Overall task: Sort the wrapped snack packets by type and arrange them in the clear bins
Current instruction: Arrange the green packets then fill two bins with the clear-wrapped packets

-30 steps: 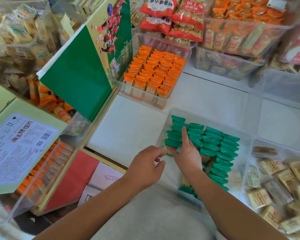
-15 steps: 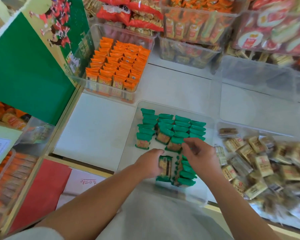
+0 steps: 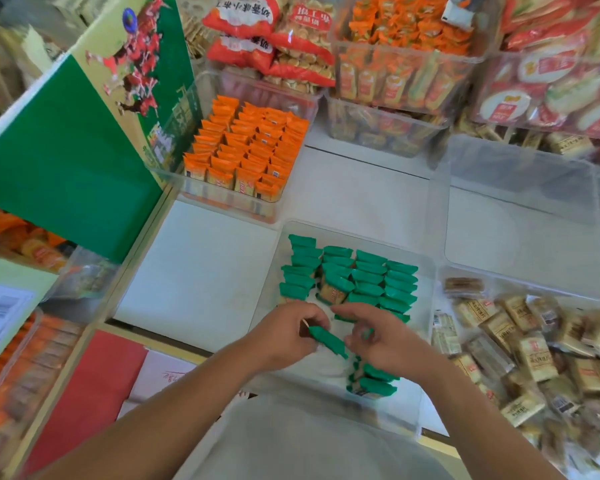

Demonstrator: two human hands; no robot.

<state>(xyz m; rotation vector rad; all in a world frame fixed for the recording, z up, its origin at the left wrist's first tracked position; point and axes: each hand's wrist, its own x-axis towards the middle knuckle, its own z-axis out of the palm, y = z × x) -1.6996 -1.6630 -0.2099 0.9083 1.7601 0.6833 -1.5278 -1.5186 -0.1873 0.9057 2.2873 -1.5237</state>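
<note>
**Green packet held over the near bin**

The left hand [image 3: 288,336] has a grasping grip: its thumb and fingertips pinch the upper-left end of a single green packet [image 3: 328,340]. The packet sticks out from that grip toward the right hand [image 3: 378,341]. Its long axis runs diagonally, from the far left down to the near right, and it lies roughly level. Its near-right end reaches the curled fingers of the right hand. Motion blur hides whether that grip closes on the packet or only hangs beside it; a scrap of green also shows between those fingers.

Both hands hover above the near half of the clear bin [image 3: 428,271], which stands on the white counter [image 3: 194,265]. In the far half of the bin, the green rows [image 3: 369,278] stand packed in four columns, folded ends up. One packet at the front of the second column is tipped, showing its tan face. A short green stack [image 3: 374,384] lies near the bin's front wall, below the right hand.

Behind and to the left, the orange packets [image 3: 246,147] fill their own bin in tidy rows. To the right, the tan packets [image 3: 534,351] lie jumbled in another bin. A green carton [image 3: 66,168] leans at the left edge.
</note>
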